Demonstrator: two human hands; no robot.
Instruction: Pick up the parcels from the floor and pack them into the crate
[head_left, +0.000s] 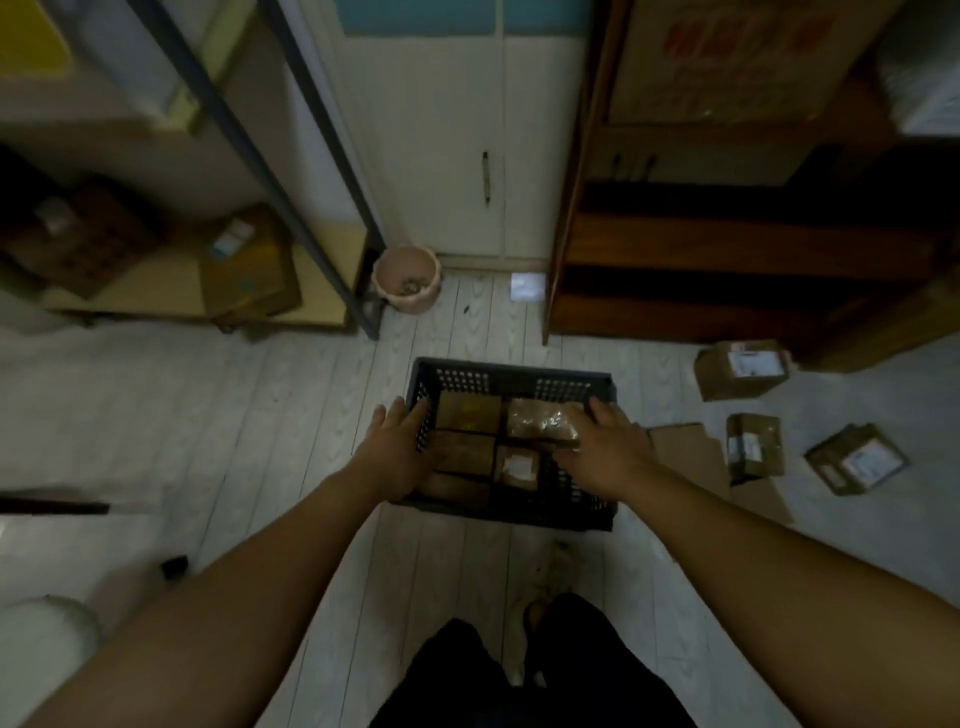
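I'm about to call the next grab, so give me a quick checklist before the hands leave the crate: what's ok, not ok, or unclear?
1. Crate upright on the floor: ok.
2. Tape-wrapped parcel settled in the crate's far right corner: cannot tell; the right hand rests on it, and it seems to sit higher than its neighbours.
3. Left hand free: not ok, it lies on the crate's left rim.
4. Parcels left on the floor: not ok, three remain at right: one by the wooden shelf, a middle one, the farthest right.
5. Room for more: ok, a bare patch at the near right.
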